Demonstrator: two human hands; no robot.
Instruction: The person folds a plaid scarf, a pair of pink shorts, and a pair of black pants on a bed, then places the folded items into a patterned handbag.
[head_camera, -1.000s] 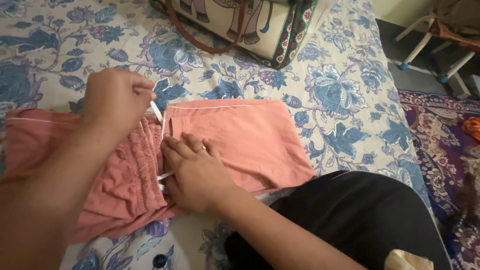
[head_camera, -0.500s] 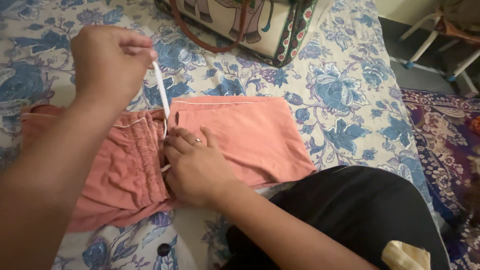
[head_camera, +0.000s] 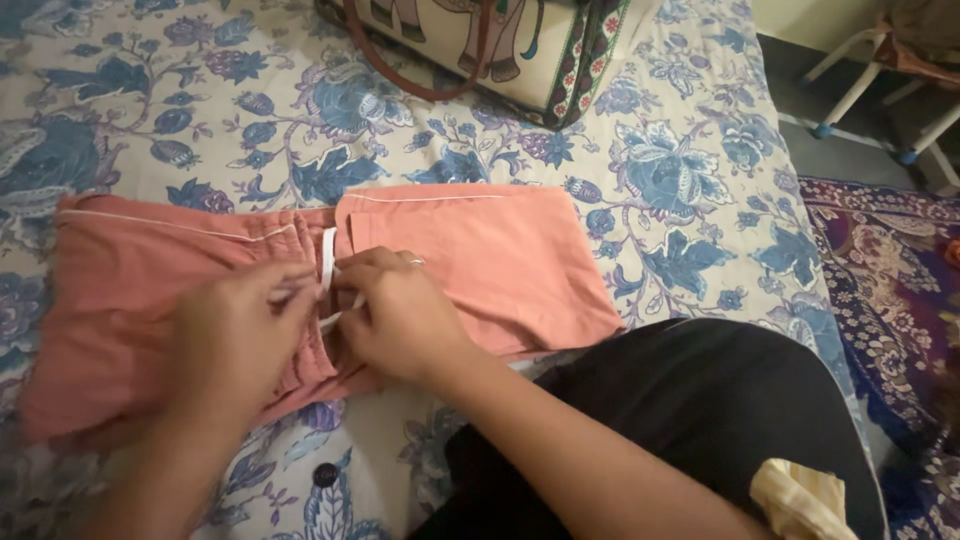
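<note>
both hands meet at the middle of a salmon-pink garment (head_camera: 480, 265) that lies flat on the bed (head_camera: 690, 170), which is covered in a cream sheet with blue flowers. the left hand (head_camera: 240, 335) rests on the gathered waistband part, its grip pinched narrow around the white drawstring (head_camera: 328, 262); the exact finger contact is a little blurred, so it seems to hold the cord rather than only touch it. the right hand (head_camera: 400, 315), with a ring on one finger, lies just beside it, fingertips closed on the same cord where it leaves the fabric. the garment's right half is folded smooth with a thin white piping along its top edge; the left half is looser and wrinkled. beyond the garment stands a printed tote bag (head_camera: 520, 50) with brown handles. a black cloth (head_camera: 720, 420) lies at the near right edge of the bed, touching the garment's lower corner.
</note>
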